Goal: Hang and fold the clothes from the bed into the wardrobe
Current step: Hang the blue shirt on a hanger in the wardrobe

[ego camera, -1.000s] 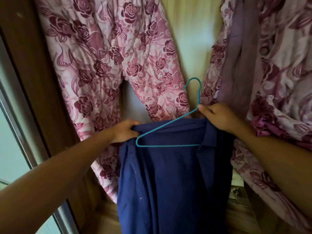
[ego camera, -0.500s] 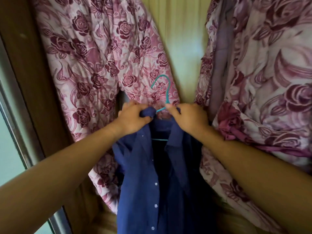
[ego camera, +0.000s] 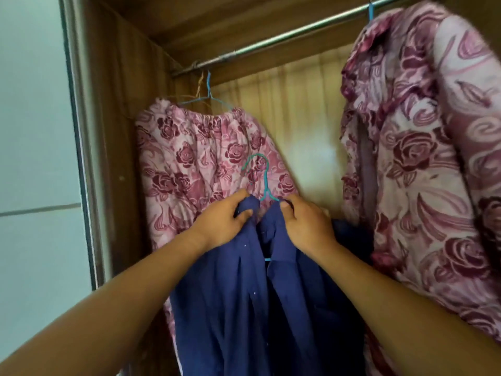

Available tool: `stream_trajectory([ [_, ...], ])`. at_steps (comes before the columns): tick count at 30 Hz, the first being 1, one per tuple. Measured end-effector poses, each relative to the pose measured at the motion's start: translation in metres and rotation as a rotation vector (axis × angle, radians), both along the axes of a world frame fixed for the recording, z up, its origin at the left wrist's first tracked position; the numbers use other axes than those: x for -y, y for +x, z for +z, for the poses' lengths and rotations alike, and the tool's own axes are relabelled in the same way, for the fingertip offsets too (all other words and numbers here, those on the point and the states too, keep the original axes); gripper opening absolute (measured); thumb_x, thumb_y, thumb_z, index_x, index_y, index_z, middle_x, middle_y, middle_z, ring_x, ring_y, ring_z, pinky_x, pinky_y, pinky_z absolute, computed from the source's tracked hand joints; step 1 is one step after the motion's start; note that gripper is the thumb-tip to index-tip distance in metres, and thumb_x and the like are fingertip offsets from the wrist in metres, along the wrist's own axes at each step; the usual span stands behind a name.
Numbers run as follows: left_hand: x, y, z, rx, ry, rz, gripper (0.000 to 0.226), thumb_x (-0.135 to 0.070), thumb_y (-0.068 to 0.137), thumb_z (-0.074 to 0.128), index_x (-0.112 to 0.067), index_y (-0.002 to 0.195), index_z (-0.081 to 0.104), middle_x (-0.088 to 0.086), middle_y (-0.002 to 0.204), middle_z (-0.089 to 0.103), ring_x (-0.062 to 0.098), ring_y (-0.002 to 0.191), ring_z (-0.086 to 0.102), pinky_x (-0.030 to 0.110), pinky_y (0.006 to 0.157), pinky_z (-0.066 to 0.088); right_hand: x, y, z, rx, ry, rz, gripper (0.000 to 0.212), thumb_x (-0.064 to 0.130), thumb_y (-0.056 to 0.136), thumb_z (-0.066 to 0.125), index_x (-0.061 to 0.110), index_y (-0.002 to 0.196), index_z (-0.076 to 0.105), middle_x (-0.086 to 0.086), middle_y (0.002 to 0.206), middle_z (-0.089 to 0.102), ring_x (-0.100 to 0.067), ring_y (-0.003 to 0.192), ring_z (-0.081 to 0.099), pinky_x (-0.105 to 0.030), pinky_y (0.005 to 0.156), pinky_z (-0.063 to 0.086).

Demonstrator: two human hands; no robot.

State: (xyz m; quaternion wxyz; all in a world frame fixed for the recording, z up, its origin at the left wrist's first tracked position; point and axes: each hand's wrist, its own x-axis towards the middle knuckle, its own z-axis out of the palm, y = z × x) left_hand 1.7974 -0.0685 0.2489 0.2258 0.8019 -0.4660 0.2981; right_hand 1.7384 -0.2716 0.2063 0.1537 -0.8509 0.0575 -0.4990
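A dark blue shirt (ego camera: 244, 308) hangs on a teal wire hanger (ego camera: 264, 176), whose hook sticks up between my hands. My left hand (ego camera: 222, 221) grips the left side of the shirt's collar. My right hand (ego camera: 306, 223) grips the right side of the collar and the hanger's shoulder beneath it. Both are held up inside the wardrobe, below the metal rail (ego camera: 284, 36). Most of the hanger is hidden inside the shirt.
Pink rose-print trousers (ego camera: 195, 158) hang from a blue hanger (ego camera: 208, 93) at the rail's left end. A matching rose-print top (ego camera: 423, 158) hangs at the right. The wardrobe's wooden side wall (ego camera: 116, 131) and a pale sliding door (ego camera: 32, 158) stand at the left.
Both hands came together at the collar, pulling the shirt over the hanger. The view tilted up, so the rail and the hung clothes' hangers now show.
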Motion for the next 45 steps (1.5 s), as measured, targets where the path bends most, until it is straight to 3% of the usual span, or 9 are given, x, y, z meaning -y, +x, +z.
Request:
stream_trajectory([
  [3, -0.012, 0.002, 0.04, 0.048, -0.031, 0.0, 0.014, -0.019, 0.098, 0.059, -0.012, 0.108, 0.052, 0.011, 0.095, 0.065, 0.029, 0.091, 0.062, 0.04, 0.082, 0.048, 0.003, -0.001, 0.031, -0.043, -0.051, -0.069, 0.031, 0.038, 0.103, 0.044, 0.015, 0.121, 0.055, -0.009, 0.121, 0.062, -0.036, 0.112, 0.056, -0.046, 0.094, 0.044],
  [8, -0.023, -0.004, 0.094, 0.105, 0.02, -0.019, 0.018, -0.02, 0.098, 0.06, -0.009, 0.11, 0.051, 0.014, 0.103, 0.065, 0.031, 0.098, 0.062, 0.042, 0.087, 0.047, 0.005, -0.003, 0.08, -0.031, -0.108, -0.09, 0.031, 0.035, 0.107, 0.04, 0.009, 0.117, 0.054, -0.015, 0.106, 0.063, -0.036, 0.097, 0.059, -0.041, 0.076, 0.046],
  [14, -0.039, 0.002, 0.137, 0.292, 0.157, 0.156, 0.028, -0.039, 0.102, 0.049, -0.022, 0.122, 0.041, 0.017, 0.116, 0.066, 0.04, 0.104, 0.061, 0.04, 0.081, 0.046, 0.013, 0.007, 0.129, 0.004, -0.074, -0.064, 0.022, 0.032, 0.108, 0.037, 0.016, 0.095, 0.043, -0.014, 0.1, 0.063, -0.035, 0.094, 0.059, -0.042, 0.076, 0.048],
  [19, -0.031, 0.009, 0.165, 0.416, 0.228, 0.312, 0.04, -0.041, 0.1, 0.048, -0.029, 0.136, 0.035, 0.01, 0.131, 0.06, 0.038, 0.113, 0.059, 0.043, 0.087, 0.049, 0.025, 0.034, 0.162, 0.041, -0.025, -0.167, 0.029, 0.038, 0.108, 0.032, 0.017, 0.111, 0.053, -0.007, 0.109, 0.066, -0.033, 0.102, 0.06, -0.043, 0.086, 0.043],
  [23, -0.017, 0.015, 0.192, 0.509, 0.271, 0.464, 0.049, -0.042, 0.1, 0.045, -0.039, 0.144, 0.025, 0.008, 0.137, 0.052, 0.037, 0.119, 0.057, 0.048, 0.092, 0.05, 0.044, 0.062, 0.184, 0.046, 0.054, -0.132, 0.029, 0.036, 0.109, 0.031, 0.015, 0.111, 0.052, -0.01, 0.11, 0.066, -0.033, 0.1, 0.06, -0.041, 0.084, 0.047],
  [30, 0.029, 0.035, 0.234, 0.585, 0.25, 0.516, 0.038, -0.027, 0.1, 0.044, -0.045, 0.132, 0.038, 0.003, 0.122, 0.059, 0.034, 0.108, 0.061, 0.037, 0.077, 0.043, 0.069, 0.11, 0.233, 0.01, 0.162, -0.186, 0.038, 0.041, 0.108, 0.027, 0.022, 0.132, 0.05, -0.01, 0.131, 0.054, -0.032, 0.124, 0.045, -0.05, 0.101, 0.039],
  [34, 0.052, 0.054, 0.26, 0.569, 0.244, 0.539, 0.042, -0.021, 0.099, 0.044, -0.047, 0.132, 0.044, 0.001, 0.126, 0.059, 0.03, 0.114, 0.059, 0.033, 0.078, 0.039, 0.086, 0.136, 0.26, -0.004, 0.143, -0.263, 0.041, 0.045, 0.107, 0.029, 0.026, 0.136, 0.05, -0.012, 0.137, 0.041, -0.031, 0.129, 0.035, -0.051, 0.104, 0.034],
  [40, 0.058, 0.072, 0.299, 0.596, 0.254, 0.621, 0.04, -0.023, 0.099, 0.046, -0.05, 0.129, 0.046, 0.002, 0.129, 0.061, 0.03, 0.113, 0.061, 0.038, 0.09, 0.049, 0.098, 0.165, 0.301, 0.026, 0.18, -0.042, 0.04, 0.04, 0.107, 0.033, 0.018, 0.131, 0.056, -0.014, 0.132, 0.057, -0.035, 0.118, 0.056, -0.039, 0.089, 0.045],
  [45, 0.052, 0.066, 0.322, 0.686, 0.266, 0.745, 0.038, -0.031, 0.101, 0.042, -0.052, 0.132, 0.042, 0.004, 0.129, 0.059, 0.033, 0.109, 0.062, 0.039, 0.082, 0.049, 0.089, 0.181, 0.324, 0.086, 0.205, 0.108, 0.041, 0.038, 0.106, 0.039, 0.01, 0.127, 0.06, -0.018, 0.132, 0.061, -0.038, 0.119, 0.058, -0.038, 0.096, 0.046],
])
